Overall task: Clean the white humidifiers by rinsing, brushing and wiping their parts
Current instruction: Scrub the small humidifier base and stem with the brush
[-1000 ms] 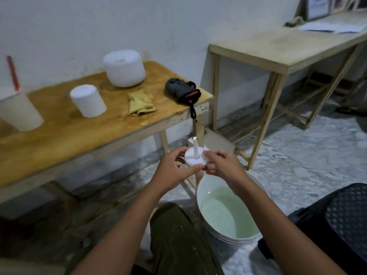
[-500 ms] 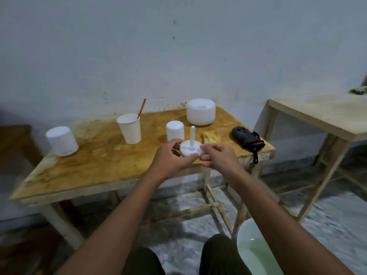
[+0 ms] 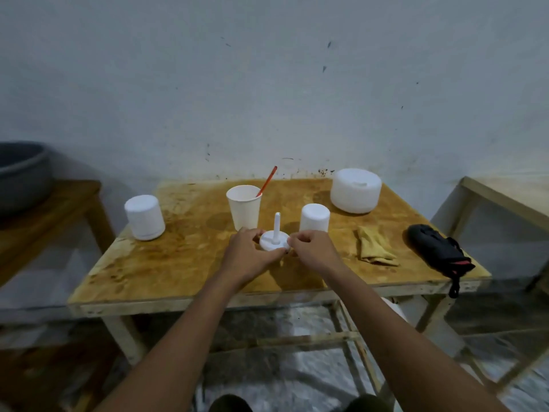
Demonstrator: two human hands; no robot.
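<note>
The person holds a small white round part [image 3: 274, 244] with a thin stick standing up from its middle. The left hand [image 3: 249, 252] curls its fingers round the left edge. The right hand [image 3: 310, 248] pinches the right edge. Both hands grip it, and the stick points straight up.

The part is low over the wooden table [image 3: 178, 263], near the middle. I cannot tell if it touches the wood yet.

I think this is the step where one part comes to the table to be wiped or brushed. For the next move, the part must sit flat so the stick does not tip. Then one hand can let go and reach for a tool.

The yellow cloth [image 3: 372, 243] lies near, on the right. A red stick [image 3: 267, 179] leans in the paper cup [image 3: 244, 206]. It may be the brush, but its end is hidden in the cup.

The cup stands just behind the part, and a short white pot [image 3: 315, 217] stands just beside the right hand. A careless arm could knock either one over. Another white pot [image 3: 144, 217] is well apart on the left, and a big white tub [image 3: 355, 194] sits at the back. A black bag [image 3: 436, 252] lies at the right edge.
</note>
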